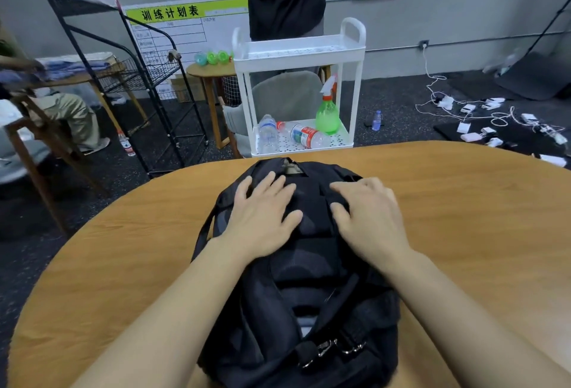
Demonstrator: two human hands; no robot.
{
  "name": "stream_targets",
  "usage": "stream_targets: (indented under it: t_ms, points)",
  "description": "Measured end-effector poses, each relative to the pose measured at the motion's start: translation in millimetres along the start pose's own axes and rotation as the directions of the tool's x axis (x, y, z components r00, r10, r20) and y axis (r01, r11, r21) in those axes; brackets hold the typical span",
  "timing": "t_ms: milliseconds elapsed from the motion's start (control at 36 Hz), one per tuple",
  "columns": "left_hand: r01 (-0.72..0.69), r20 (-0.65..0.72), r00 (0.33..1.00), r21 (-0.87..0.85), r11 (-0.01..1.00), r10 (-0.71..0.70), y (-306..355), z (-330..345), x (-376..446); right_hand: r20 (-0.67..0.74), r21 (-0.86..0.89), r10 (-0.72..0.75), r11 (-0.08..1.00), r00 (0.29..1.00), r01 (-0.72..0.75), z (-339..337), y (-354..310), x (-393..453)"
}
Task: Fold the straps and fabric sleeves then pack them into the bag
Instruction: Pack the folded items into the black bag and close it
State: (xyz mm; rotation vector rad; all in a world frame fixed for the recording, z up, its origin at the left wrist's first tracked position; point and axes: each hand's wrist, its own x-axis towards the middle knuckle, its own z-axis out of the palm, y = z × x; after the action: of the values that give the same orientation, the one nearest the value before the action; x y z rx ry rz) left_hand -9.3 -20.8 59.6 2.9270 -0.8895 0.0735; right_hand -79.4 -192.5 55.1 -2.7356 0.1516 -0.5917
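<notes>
Black bag (309,264): lies flat in the middle of the wooden table (463,217), its far end towards the white cart (299,47), metal clips at the near end by the person's body.
Left strap (204,227): a dark loop hangs loose off the bag's left edge, just beside the left wrist, resting on the wood.
Left hand (262,214): palm down on the bag's upper left, fingers straight and spread, thumb out towards the centre; it presses the fabric and holds nothing.
Right hand (367,217): palm down on the upper right, fingers bent at the knuckles with tips dug into a ridge of fabric; whether it is pinching that fold or only pressing it, I cannot tell.
Forearms: both reach in from the near edge and angle inward, wrists low over the bag.
Straps and sleeves: no loose sleeves show on the table; likely they are inside or under the hands, though that is hidden.
Risk, left side: the hanging strap could be left outside or snag if the bag is turned or lifted.
Risk, centre: the pressing may push the soft bag away across the smooth wood.
Risk, right side: the bunched fold could spring back once let go.
</notes>
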Motion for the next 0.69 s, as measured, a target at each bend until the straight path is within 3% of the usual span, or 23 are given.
stream_targets:
  t_ms: [83, 167, 250, 361, 500, 694]
  points:
    - [0.049, 0.131, 0.99, 0.057, 0.997, -0.056, -4, 0, 10, 0.125, 0.001, -0.14, 0.99, 0.982, 0.141, 5, -17, 13]
    - [0.082, 0.126, 0.989, -0.045, 0.996, -0.076, -12, 1, 15, 0.268, 0.002, -0.233, 0.971, 0.935, 0.241, 24, -34, 32]
    - [0.158, 0.052, 0.987, -0.241, 0.958, -0.149, -22, -1, 18, 0.463, -0.042, -0.135, 0.984, 0.876, 0.174, 44, -44, 50]
    - [0.29, 0.106, 0.957, -0.399, 0.87, -0.27, -32, -4, 25, 0.666, -0.104, -0.001, 0.99, 0.746, 0.094, 61, -50, 58]
    - [0.334, 0.167, 0.943, -0.456, 0.825, -0.289, -41, 2, 35, 0.699, -0.155, 0.03, 0.982, 0.714, 0.111, 69, -51, 57]
    - [0.228, 0.009, 0.961, -0.596, 0.77, -0.277, -39, -18, 31, 0.712, -0.123, 0.058, 0.991, 0.7, 0.043, 76, -46, 62]
